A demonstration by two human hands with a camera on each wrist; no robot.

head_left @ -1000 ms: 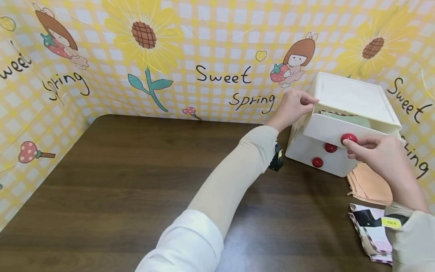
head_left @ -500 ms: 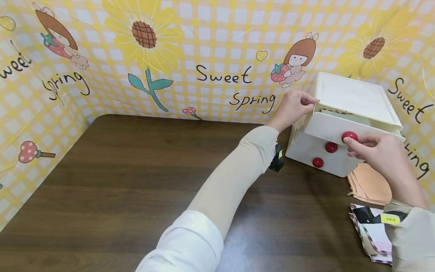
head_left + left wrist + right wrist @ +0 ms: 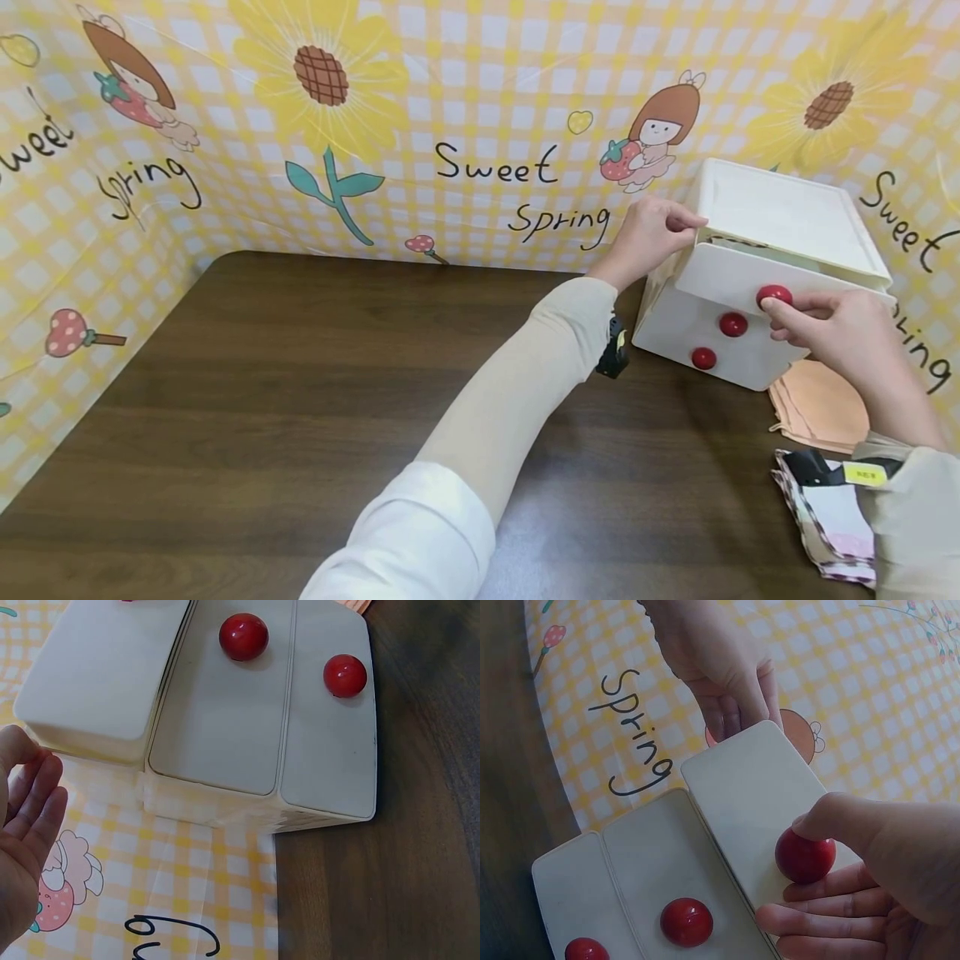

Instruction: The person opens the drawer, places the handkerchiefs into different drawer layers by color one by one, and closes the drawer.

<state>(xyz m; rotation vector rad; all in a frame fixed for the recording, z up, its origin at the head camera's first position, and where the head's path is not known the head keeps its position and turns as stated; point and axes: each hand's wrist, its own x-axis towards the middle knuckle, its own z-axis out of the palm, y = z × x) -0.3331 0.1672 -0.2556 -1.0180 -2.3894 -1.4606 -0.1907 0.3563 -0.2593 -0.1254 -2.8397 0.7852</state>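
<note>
A small white drawer cabinet (image 3: 795, 212) with three drawers and red round knobs stands at the table's back right. Its top drawer (image 3: 723, 273) is pulled out a short way, and a dark-patterned edge shows in the narrow gap above it. My right hand (image 3: 847, 329) pinches that drawer's red knob (image 3: 805, 855) between thumb and fingers. At the cabinet's upper left front corner, my left hand (image 3: 652, 236) holds the edge with thumb and fingertips. The middle knob (image 3: 244, 637) and the bottom knob (image 3: 345, 676) sit on closed drawers.
A folded peach cloth (image 3: 821, 408) lies in front of the cabinet on the right. Nearer is a folded cloth with a checked edge (image 3: 832, 521), partly under my right wrist. A yellow checked sheet (image 3: 480, 108) hangs behind the dark wooden table (image 3: 300, 400).
The top drawer has slid inward a little, with my right hand moving along on its knob. The gap above it has narrowed, hiding the pale green thing inside. My left hand stays put.
</note>
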